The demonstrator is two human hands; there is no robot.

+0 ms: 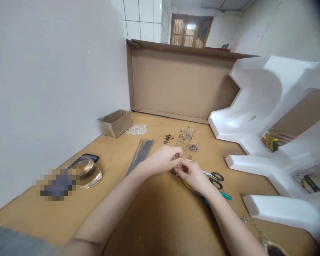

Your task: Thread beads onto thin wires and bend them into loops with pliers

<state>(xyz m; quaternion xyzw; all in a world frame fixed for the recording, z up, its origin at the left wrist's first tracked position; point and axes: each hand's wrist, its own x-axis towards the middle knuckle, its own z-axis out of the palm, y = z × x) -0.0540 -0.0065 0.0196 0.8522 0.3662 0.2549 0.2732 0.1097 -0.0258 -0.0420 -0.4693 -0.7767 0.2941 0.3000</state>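
My left hand and my right hand meet over the middle of the table, fingers pinched together. A thin wire tip sticks up from between them; the rest of what they hold is hidden by the fingers. Beneath my right hand lies a yellow item, partly covered. Scissors with black handles and a teal-handled tool lie just right of that hand. Left of my hands is a bundle of grey wires. Beyond them are small black rings and tangled wire pieces.
A small cardboard box stands by clear beads at the back left. Nearer are a glass of liquid and a phone. A large cardboard tray stands behind; white foam borders the right side.
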